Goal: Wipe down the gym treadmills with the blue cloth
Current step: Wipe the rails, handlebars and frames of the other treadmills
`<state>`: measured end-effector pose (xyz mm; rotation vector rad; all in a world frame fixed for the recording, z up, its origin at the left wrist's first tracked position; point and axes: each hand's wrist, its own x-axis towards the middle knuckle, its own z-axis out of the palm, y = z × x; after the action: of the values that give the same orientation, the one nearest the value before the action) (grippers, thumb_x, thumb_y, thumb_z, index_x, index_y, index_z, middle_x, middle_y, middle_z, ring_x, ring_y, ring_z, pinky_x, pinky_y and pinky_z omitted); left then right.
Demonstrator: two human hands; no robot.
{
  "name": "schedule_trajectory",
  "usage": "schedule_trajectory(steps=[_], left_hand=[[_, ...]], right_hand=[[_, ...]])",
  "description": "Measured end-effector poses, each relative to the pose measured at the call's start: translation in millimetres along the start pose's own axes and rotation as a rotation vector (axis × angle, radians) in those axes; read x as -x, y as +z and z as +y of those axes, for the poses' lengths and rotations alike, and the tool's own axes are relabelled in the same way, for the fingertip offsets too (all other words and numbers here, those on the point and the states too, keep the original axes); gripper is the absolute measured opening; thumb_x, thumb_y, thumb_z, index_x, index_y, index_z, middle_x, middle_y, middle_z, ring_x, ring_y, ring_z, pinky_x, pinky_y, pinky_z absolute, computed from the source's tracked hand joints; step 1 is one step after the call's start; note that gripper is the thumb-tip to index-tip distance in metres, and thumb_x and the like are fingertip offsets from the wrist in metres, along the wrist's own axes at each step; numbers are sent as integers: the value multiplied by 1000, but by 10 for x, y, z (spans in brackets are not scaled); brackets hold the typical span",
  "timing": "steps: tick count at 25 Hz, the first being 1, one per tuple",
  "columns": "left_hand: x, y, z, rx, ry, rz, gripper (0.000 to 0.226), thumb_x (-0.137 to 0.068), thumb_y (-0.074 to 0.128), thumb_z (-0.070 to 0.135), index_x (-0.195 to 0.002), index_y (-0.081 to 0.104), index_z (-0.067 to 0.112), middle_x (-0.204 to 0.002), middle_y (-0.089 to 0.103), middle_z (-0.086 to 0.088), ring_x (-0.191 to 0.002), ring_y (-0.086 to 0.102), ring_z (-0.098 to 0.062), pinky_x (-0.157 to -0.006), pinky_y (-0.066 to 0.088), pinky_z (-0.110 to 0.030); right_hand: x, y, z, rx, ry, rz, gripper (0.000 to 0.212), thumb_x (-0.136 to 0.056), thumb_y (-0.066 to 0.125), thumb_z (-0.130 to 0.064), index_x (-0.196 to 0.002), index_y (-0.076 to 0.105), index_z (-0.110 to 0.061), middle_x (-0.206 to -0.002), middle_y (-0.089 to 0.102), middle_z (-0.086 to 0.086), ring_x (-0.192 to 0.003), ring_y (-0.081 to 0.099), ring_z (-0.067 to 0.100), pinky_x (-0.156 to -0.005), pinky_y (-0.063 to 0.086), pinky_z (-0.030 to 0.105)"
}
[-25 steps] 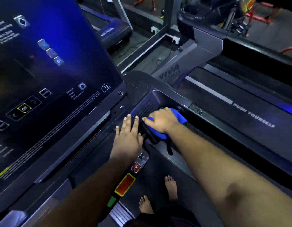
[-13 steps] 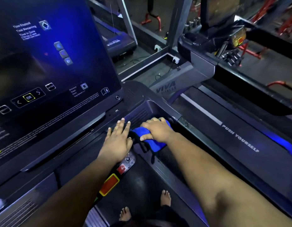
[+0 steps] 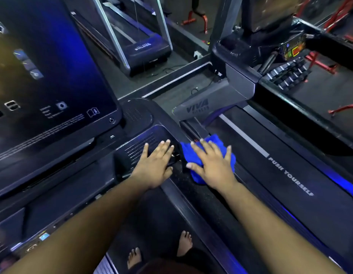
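Dim gym floor and red equipment frames fill the upper right of the frame, and three treadmills show in all: the one I stand on, its neighbour on the right, and a third at upper centre. My treadmill's big console screen (image 3: 49, 72) glows across the upper left.

My right hand (image 3: 213, 165) lies flat, fingers spread straight, pressing the one blue cloth (image 3: 191, 153) onto the handrail (image 3: 199, 196) that runs from centre frame toward the lower right. The cloth is bunched under my palm, peeking out beyond my fingertips and at both sides. My left hand (image 3: 155, 165) rests open on the vented console corner (image 3: 136, 147) just left of the cloth, fingers straight, holding nothing; I judge it is only steadying me.

So I reckon I am wiping the top end of this rail. Next I would draw the cloth down the rail toward me, keeping even pressure so it does not slip off the narrow edge.

Both my bare feet (image 3: 184, 242) show on the belt at the bottom centre.
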<state>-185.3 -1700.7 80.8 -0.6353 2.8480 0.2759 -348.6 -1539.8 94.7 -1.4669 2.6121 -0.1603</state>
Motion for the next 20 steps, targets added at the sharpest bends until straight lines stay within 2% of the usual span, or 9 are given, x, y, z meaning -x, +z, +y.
schedule_trajectory(steps=[1,2,4,7,10,13,16,17,20], left_hand=[[-95,36,65,-24,-2,-20,77,-99,37,47,-158,-2,19,-166,-13,1,-153,-11,-13,-120,-7,-59],[-180,78,101,-58,-10,-38,78,-99,37,47,-158,-4,18,-166,-14,1,-153,-11,-13,-120,-7,-59],[-341,146,117,-86,-51,-71,80,-99,37,47,-157,-8,17,-166,-16,2,-153,-11,-13,-120,-5,-60],[-442,168,66,-23,-91,-61,82,-98,40,45,-157,-9,15,-165,-18,2,-153,-10,-13,-120,-2,-60],[-487,143,79,-44,40,-32,84,-96,43,44,-158,-7,17,-166,-15,2,-153,-9,-14,-120,-4,-60],[-550,175,98,-85,183,-48,87,-94,41,48,-157,-9,16,-164,-18,3,-152,-15,-14,-121,-5,-59],[-585,268,28,-73,221,18,95,-89,47,50,-157,-8,14,-165,-14,1,-152,-14,-15,-121,0,-58],[-592,297,8,-40,218,36,97,-86,50,47,-158,-5,14,-166,-10,0,-152,-12,-14,-121,2,-58],[-629,307,-30,69,205,17,98,-78,45,46,-158,-4,14,-167,-8,0,-152,-12,-12,-120,3,-61]], right_hand=[[-37,163,81,32,1,-125,79,-84,15,-83,-154,10,-46,-166,12,-4,-150,21,26,-113,17,70],[-117,292,121,50,2,-170,77,-86,13,-81,-154,2,-46,-167,4,-4,-151,19,28,-112,20,71],[-380,387,92,50,2,-191,72,-93,20,-74,-153,-7,-46,-167,-1,-2,-151,18,32,-108,28,70],[-580,339,-5,26,-33,-209,73,-97,34,-63,-154,-7,-45,-167,-1,-1,-147,24,35,-99,43,62],[-217,311,232,37,-46,-192,73,-96,40,-59,-153,-4,-47,-167,6,-2,-142,34,32,-93,48,58],[149,302,491,17,33,-225,75,-95,35,-66,-151,-12,-49,-165,14,1,-141,37,30,-97,45,63],[-99,335,257,159,78,-193,78,-95,27,-70,-153,-15,-40,-166,12,6,-150,21,30,-107,19,76],[-239,360,116,178,82,-172,78,-95,28,-69,-155,-13,-38,-166,10,7,-151,16,31,-108,15,77],[-362,364,-28,122,112,-169,77,-95,35,-65,-154,-9,-43,-167,8,2,-149,21,32,-106,31,67]])
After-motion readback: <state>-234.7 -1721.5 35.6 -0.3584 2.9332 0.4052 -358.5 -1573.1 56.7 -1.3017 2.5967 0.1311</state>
